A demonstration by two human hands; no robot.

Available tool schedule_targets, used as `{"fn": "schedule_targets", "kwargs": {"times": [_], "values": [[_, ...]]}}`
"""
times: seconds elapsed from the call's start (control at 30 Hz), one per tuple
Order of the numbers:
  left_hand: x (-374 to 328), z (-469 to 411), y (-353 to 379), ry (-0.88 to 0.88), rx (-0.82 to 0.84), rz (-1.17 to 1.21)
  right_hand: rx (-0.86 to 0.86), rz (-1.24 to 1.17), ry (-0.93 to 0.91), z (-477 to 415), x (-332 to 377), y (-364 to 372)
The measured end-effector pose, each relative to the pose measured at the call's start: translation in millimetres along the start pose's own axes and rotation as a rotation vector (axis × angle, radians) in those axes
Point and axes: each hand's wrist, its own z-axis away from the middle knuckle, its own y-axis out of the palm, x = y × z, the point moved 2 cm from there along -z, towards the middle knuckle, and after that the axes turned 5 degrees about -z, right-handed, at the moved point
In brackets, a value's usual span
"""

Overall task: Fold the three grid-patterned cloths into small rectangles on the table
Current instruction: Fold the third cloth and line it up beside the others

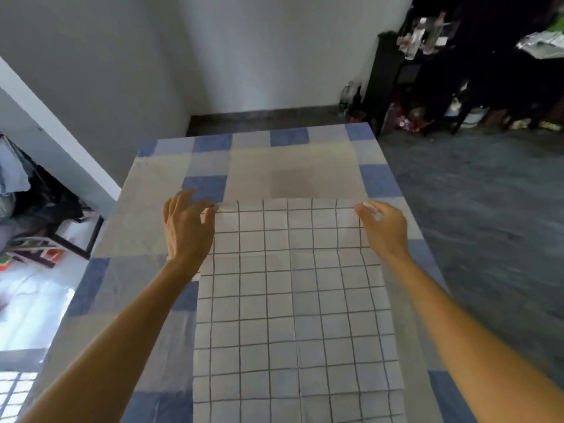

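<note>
A white cloth with a dark grid pattern [293,300] lies spread flat along the middle of the table, running from the near edge toward the far half. My left hand [187,227] pinches its far left corner between thumb and fingers. My right hand [383,228] pinches the far right corner. Both corners sit low, at or just above the table top. Another piece of grid-patterned cloth [12,395] shows at the bottom left, off the table.
The table [146,184] wears a blue, white and beige checked cover. A dark shelf with clutter [442,71] stands at the back right on a grey floor. A dark chair frame and bundled fabric [45,215] sit left of the table.
</note>
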Motion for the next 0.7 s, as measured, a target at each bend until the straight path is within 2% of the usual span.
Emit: {"fn": "schedule_targets", "kwargs": {"times": [0.13, 0.3, 0.7], "values": [[0, -21, 50, -0.058, 0.07, -0.02, 0.021, -0.013, 0.12, -34, -42, 19], [-1, -21, 72, -0.055, 0.11, -0.056, 0.012, -0.02, 0.142, -45, -64, 32], [30, 66, 58, -0.03, 0.302, 0.042, 0.095, 0.024, 0.072, 33, -92, 17]]}}
